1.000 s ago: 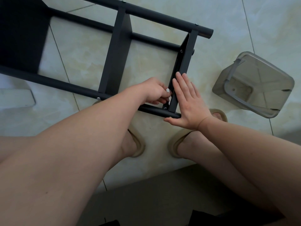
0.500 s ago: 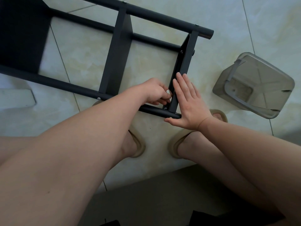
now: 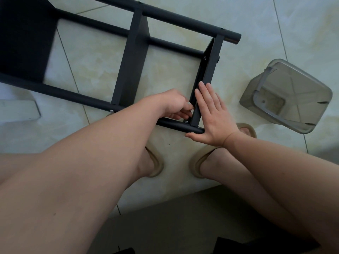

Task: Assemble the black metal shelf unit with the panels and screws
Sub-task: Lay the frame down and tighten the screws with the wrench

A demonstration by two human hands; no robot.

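Pressing my right grip (image 3: 211, 114) flat, fingers straight, against the outer face of the end panel (image 3: 209, 70) of the black shelf unit (image 3: 131, 70). The unit lies on its side on the tile floor (image 3: 256, 24), centre to upper left. Left grip (image 3: 174, 105) curls at the panel's inner face by a screw (image 3: 186, 122); can't tell if it holds anything. Clear bin (image 3: 293, 92) at right.

The black metal shelf unit (image 3: 183, 22) lies on its side on the tiled floor (image 3: 91, 61), its round tubes running lengthwise. A middle panel (image 3: 130, 61) and an end panel (image 3: 207, 79) stand edge-up between the tubes. A silver screw (image 3: 186, 122) sits at the end panel's near corner.
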